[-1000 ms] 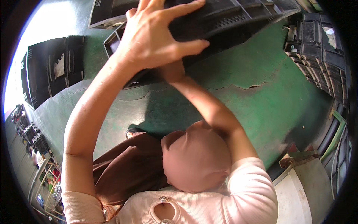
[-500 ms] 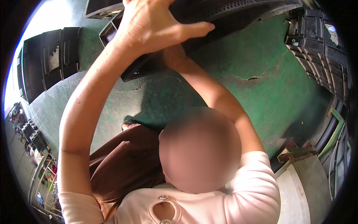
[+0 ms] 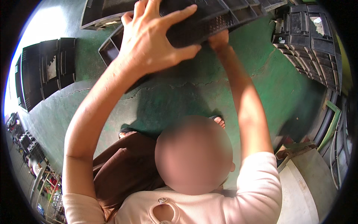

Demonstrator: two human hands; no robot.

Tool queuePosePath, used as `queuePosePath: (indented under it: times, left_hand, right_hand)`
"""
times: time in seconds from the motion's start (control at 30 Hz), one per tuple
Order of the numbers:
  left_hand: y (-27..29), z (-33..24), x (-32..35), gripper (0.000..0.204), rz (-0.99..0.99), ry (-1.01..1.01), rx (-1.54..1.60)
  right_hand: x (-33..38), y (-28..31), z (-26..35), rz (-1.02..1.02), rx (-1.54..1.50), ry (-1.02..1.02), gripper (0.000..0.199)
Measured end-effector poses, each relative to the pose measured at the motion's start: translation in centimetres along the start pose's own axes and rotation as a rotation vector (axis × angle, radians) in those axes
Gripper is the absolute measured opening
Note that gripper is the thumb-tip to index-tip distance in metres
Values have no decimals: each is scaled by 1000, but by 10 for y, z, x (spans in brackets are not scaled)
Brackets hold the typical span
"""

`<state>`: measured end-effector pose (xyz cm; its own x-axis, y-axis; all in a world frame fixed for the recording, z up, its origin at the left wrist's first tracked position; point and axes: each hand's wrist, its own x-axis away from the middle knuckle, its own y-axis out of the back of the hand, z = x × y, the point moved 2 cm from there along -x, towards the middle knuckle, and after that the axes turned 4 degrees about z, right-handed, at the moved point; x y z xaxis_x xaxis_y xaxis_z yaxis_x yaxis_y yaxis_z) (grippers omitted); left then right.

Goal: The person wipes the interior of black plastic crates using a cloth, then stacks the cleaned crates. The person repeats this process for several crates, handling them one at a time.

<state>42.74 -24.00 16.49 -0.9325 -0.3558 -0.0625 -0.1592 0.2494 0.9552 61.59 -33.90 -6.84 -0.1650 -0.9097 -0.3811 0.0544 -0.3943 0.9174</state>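
A black plastic crate (image 3: 209,22) with ribbed, perforated sides is tilted across the top of the view, partly cut off by the picture edge. My left hand (image 3: 147,43) is open in front of its left part, fingers and thumb spread wide; whether the fingertips touch the crate I cannot tell. At the crate's lower edge, farther right, my right hand (image 3: 219,39) has hold of it, the fingers hidden behind the plastic.
Another dark crate (image 3: 106,13) lies at the top left. Black crates (image 3: 48,71) stand by the left wall, and several stacked black crates (image 3: 309,41) rise at the right. The green floor (image 3: 186,87) is cracked. Hoses or pipes (image 3: 328,119) run along the right side.
My right hand has moved right and up, from behind the left wrist to the crate's lower edge. The crate's ribbed side shows more fully. My left hand stays spread, slightly lower.
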Motion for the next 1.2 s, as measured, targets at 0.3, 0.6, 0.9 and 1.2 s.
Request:
queuePosePath:
  times: [0.3, 0.6, 0.9, 1.2]
  left_hand:
    - [-11, -12, 8, 71, -13, -24, -73]
    - [-8, -8, 11, 70, -80, -20, -23]
    - [12, 92, 58, 85, -334, 122, 837]
    - [-125, 115, 128, 125, 334, 74, 358]
  right_hand:
    - [40, -22, 190, 242, -280, -60, 27]
    - [2, -27, 30, 148, 15, -329, 23]
    - [33, -6, 191, 3, -329, -87, 23]
    - [26, -6, 210, 146, -387, -111, 42]
